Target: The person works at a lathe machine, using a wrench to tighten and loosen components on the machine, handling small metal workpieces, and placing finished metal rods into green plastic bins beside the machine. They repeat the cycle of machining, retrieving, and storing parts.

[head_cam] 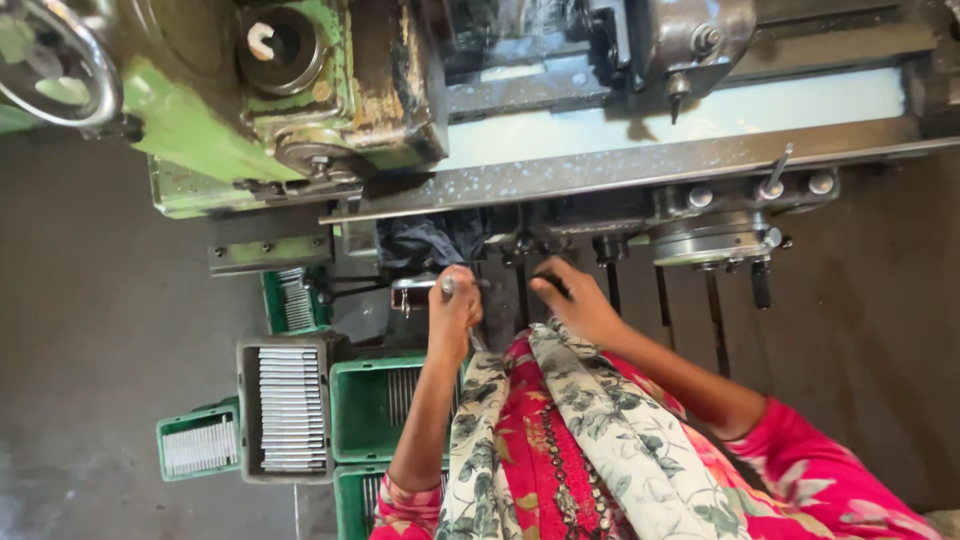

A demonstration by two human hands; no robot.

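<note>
At far left, a small green crate (199, 440) of stacked flat metal strips sits on the floor. Next to it stands a grey tray (287, 408) filled with the same strips in a neat column, and beside that a larger green crate (372, 398), partly hidden by your forearm. Above them rises the green machine body (200, 120), with a handwheel (55, 65) at the upper left corner.

Your left hand (453, 310) is closed around a thin metal lever (425, 284) at the machine's front edge; the grip is clamped on it, with the rod's rounded end showing above the knuckles. Just beside it, your right hand (572, 300) has its fingers together on a small dark handle (553, 283) below the long steel bed (640, 165).

Further right, a round grey housing (712, 240) with short levers hangs under the bed. A floral scarf (600, 430) lies over your red patterned garment.
</note>
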